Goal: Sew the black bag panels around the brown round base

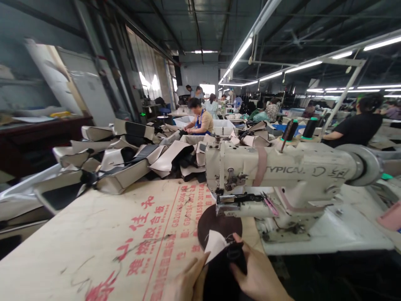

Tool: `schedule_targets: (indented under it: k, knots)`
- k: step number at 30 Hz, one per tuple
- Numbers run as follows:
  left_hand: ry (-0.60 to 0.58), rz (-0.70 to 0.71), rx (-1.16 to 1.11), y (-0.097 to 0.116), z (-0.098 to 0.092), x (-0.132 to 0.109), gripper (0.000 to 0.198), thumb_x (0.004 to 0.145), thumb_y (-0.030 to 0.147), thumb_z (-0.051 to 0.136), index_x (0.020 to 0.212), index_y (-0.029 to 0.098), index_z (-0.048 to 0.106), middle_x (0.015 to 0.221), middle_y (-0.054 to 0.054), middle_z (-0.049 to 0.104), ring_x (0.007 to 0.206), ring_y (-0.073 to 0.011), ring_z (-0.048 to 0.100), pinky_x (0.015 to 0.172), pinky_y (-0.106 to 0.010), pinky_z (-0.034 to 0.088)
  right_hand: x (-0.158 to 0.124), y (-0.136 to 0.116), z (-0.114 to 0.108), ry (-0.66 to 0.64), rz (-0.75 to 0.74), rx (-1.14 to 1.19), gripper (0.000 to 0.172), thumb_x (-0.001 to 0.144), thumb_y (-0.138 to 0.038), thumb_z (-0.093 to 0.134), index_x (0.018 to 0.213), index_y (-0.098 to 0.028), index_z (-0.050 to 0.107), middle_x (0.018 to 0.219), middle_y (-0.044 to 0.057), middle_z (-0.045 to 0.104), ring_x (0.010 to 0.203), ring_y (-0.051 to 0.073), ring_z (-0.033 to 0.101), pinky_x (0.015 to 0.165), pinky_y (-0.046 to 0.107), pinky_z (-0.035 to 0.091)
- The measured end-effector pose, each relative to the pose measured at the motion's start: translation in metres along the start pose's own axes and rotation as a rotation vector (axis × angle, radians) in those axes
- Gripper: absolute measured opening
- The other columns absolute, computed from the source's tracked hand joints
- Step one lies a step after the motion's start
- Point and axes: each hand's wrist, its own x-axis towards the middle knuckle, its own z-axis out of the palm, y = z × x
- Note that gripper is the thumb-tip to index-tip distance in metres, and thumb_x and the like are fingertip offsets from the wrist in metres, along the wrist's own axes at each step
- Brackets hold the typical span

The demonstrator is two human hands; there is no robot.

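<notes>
At the bottom centre I hold a black fabric piece (221, 271) with a pale flap (215, 246) at its upper edge. My left hand (191, 278) is closed on its left side, by the flap. Fingers and thumb of my right hand (257, 267) grip its right side, near a black buckle-like part (234, 253). Just beyond is a dark round disc (219, 225) on the plywood board, below the arm of a sewing machine (244, 167). My hands are in front of the machine and apart from its needle area.
Beige and black sewn pieces (125, 163) are heaped beyond the plywood board (125, 234). Thread cones (310, 128) stand behind the machine. A person in a blue apron (202, 121) works further back; another in black (360, 121) is at the right.
</notes>
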Motion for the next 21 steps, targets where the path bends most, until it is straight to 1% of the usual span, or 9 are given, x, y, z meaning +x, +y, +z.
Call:
schedule_targets:
  k: [3, 5, 7, 10, 12, 14, 16, 18, 21]
  knots:
    - [-0.078, 0.049, 0.095, 0.001, -0.015, -0.001, 0.033, 0.09, 0.028, 0.039, 0.117, 0.031, 0.056, 0.108, -0.001, 0.065, 0.098, -0.0145, 0.062, 0.081, -0.018, 0.049, 0.003, 0.009, -0.005, -0.153, -0.201, 0.035, 0.053, 0.077, -0.012, 0.037, 0.13, -0.009, 0.042, 0.124, 0.01, 0.051, 0.111, 0.02, 0.052, 0.096, 0.031, 0.041]
    - [-0.117, 0.131, 0.153, 0.003, -0.025, 0.001, 0.036, 0.089, 0.026, 0.04, 0.121, 0.034, 0.052, 0.107, -0.001, 0.064, 0.094, -0.0139, 0.063, 0.077, -0.018, 0.051, 0.006, 0.015, -0.011, -0.179, -0.295, 0.034, 0.056, 0.076, -0.011, 0.039, 0.132, -0.01, 0.04, 0.128, 0.009, 0.046, 0.115, 0.019, 0.048, 0.098, 0.031, 0.04]
    - [-0.127, 0.226, 0.186, 0.006, -0.032, 0.007, 0.042, 0.087, 0.025, 0.044, 0.127, 0.035, 0.046, 0.114, -0.002, 0.06, 0.099, -0.0155, 0.06, 0.08, -0.021, 0.051, 0.011, 0.02, -0.016, -0.186, -0.354, 0.01, 0.06, 0.074, -0.008, 0.04, 0.134, -0.011, 0.037, 0.133, 0.008, 0.039, 0.12, 0.018, 0.042, 0.101, 0.032, 0.036]
    - [-0.187, 0.353, 0.162, 0.008, -0.029, 0.023, 0.054, 0.079, 0.014, 0.047, 0.13, 0.032, 0.042, 0.124, -0.001, 0.055, 0.11, -0.0169, 0.054, 0.091, -0.027, 0.047, 0.022, 0.029, -0.017, -0.255, -0.454, -0.039, 0.068, 0.068, -0.001, 0.038, 0.135, -0.013, 0.034, 0.135, 0.006, 0.035, 0.123, 0.016, 0.038, 0.102, 0.031, 0.034]
    - [-0.261, 0.417, 0.118, 0.006, -0.023, 0.034, 0.064, 0.069, 0.002, 0.042, 0.127, 0.027, 0.046, 0.121, 0.0, 0.058, 0.108, -0.0148, 0.055, 0.094, -0.026, 0.045, 0.028, 0.037, -0.015, -0.285, -0.533, -0.049, 0.065, 0.07, 0.0, 0.039, 0.134, -0.015, 0.037, 0.134, 0.006, 0.037, 0.122, 0.015, 0.039, 0.102, 0.028, 0.034]
    - [-0.329, 0.458, 0.099, 0.002, -0.018, 0.042, 0.07, 0.06, -0.001, 0.037, 0.124, 0.024, 0.05, 0.118, 0.0, 0.06, 0.106, -0.0139, 0.057, 0.094, -0.025, 0.044, 0.03, 0.043, -0.011, -0.281, -0.597, -0.04, 0.054, 0.078, -0.005, 0.042, 0.131, -0.017, 0.042, 0.131, 0.006, 0.043, 0.118, 0.015, 0.044, 0.1, 0.026, 0.037]
    - [-0.372, 0.476, 0.111, -0.001, -0.014, 0.045, 0.071, 0.058, -0.001, 0.036, 0.122, 0.023, 0.051, 0.116, -0.001, 0.061, 0.103, -0.0137, 0.058, 0.092, -0.024, 0.046, 0.029, 0.046, -0.007, -0.24, -0.632, -0.036, 0.041, 0.085, -0.016, 0.045, 0.127, -0.016, 0.047, 0.126, 0.008, 0.05, 0.113, 0.016, 0.05, 0.097, 0.025, 0.04]
    - [-0.395, 0.488, 0.14, -0.003, -0.014, 0.045, 0.071, 0.058, -0.001, 0.035, 0.123, 0.023, 0.05, 0.117, -0.001, 0.061, 0.102, -0.0133, 0.059, 0.091, -0.022, 0.047, 0.025, 0.044, -0.005, -0.16, -0.656, -0.038, 0.036, 0.088, -0.023, 0.045, 0.122, -0.014, 0.051, 0.121, 0.009, 0.054, 0.11, 0.016, 0.052, 0.096, 0.025, 0.042]
    - [-0.363, 0.52, 0.166, 0.0, -0.019, 0.042, 0.071, 0.061, -0.002, 0.034, 0.126, 0.025, 0.047, 0.118, 0.001, 0.061, 0.102, -0.0119, 0.059, 0.09, -0.021, 0.047, 0.022, 0.033, -0.009, -0.061, -0.736, -0.038, 0.032, 0.09, -0.017, 0.041, 0.118, -0.01, 0.053, 0.117, 0.01, 0.057, 0.113, 0.015, 0.05, 0.099, 0.025, 0.04]
